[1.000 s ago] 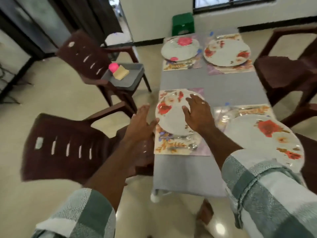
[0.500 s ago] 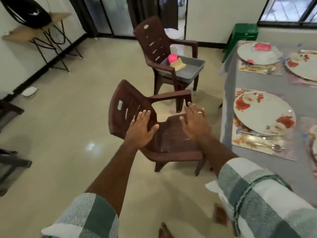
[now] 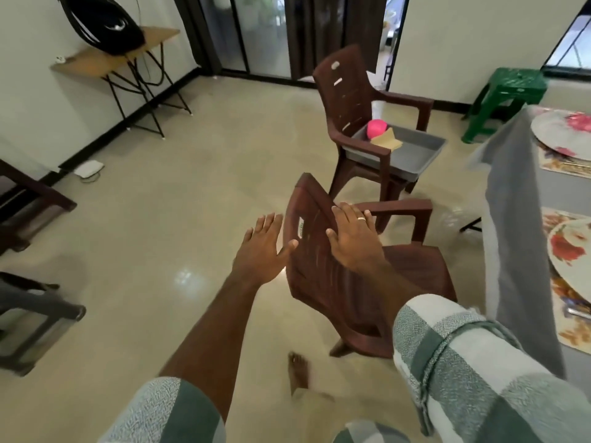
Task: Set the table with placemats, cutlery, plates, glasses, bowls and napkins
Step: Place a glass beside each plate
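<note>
This is a home dining room. 2 brown plastic chairs [image 3: 367, 123] stand on a shiny tile floor [image 3: 192, 193] beside a table [image 3: 511, 193] with flowery plates [image 3: 566, 247], near glass doors [image 3: 259, 33].

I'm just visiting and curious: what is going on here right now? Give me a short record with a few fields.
left hand: left hand open, fingers spread, holding nothing
right hand: right hand open, in front of the near chair back; contact unclear
far chair: far chair carries a grey tray holding a pink bowl and a napkin
table: table at right, floral plates on placemats
</note>
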A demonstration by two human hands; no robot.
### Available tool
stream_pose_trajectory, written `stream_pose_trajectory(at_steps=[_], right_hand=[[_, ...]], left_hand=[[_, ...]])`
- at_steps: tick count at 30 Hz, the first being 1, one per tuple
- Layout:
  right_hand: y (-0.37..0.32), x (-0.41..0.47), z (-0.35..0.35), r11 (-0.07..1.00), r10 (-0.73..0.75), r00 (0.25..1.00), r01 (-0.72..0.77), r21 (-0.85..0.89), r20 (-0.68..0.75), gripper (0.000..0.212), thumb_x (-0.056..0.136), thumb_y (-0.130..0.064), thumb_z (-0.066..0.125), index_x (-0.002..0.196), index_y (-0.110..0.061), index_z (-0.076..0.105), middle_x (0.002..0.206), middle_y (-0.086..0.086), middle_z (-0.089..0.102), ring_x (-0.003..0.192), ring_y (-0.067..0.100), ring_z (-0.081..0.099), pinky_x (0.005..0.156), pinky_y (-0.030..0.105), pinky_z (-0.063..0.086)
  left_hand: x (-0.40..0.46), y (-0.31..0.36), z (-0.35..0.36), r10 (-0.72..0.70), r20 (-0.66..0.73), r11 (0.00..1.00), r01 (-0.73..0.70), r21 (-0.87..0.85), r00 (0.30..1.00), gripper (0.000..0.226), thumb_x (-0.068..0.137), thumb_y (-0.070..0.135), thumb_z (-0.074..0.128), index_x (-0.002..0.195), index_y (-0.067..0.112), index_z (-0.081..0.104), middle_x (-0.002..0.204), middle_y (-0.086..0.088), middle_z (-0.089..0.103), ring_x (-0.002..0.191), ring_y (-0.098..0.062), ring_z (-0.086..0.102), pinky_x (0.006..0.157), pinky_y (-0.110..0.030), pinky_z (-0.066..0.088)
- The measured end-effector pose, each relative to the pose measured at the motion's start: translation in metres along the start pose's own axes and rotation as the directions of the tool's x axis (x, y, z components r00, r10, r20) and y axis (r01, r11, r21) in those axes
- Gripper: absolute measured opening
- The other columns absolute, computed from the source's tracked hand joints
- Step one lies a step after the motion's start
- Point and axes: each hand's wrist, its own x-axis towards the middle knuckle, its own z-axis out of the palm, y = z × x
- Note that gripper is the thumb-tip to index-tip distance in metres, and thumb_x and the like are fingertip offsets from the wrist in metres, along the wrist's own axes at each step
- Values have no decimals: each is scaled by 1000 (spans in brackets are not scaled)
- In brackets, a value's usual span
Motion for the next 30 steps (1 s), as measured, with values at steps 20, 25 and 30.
stream_pose_trajectory(at_steps=[20,25,30], right_hand=[[-60,353,91,924,383,923,-383,17,-17,54,105,-38,41,153,-17,32,163,7,29,152,26,21,123,49,12],[-80,436,106,862,506,861,-506,10,-42,55,105,-37,41,155,-17,29,164,6,26,154,26,17,123,50,10],[-102,518,109,831,553,829,-556,-21,-87,56,105,-37,42,155,-16,29,164,6,26,154,25,17,124,50,10]], left_hand=[[390,-156,-100,308,179,948,-316,20,934,74,104,57,34,162,21,5,170,-2,3,156,-17,-3,126,-40,3],[490,-197,-126,438,224,894,-448,-4,871,73,104,56,35,162,21,6,170,-3,5,156,-18,-2,125,-41,4],[586,-224,-162,517,264,845,-535,-5,814,73,104,55,37,162,20,7,170,-3,6,156,-19,-1,125,-41,6]])
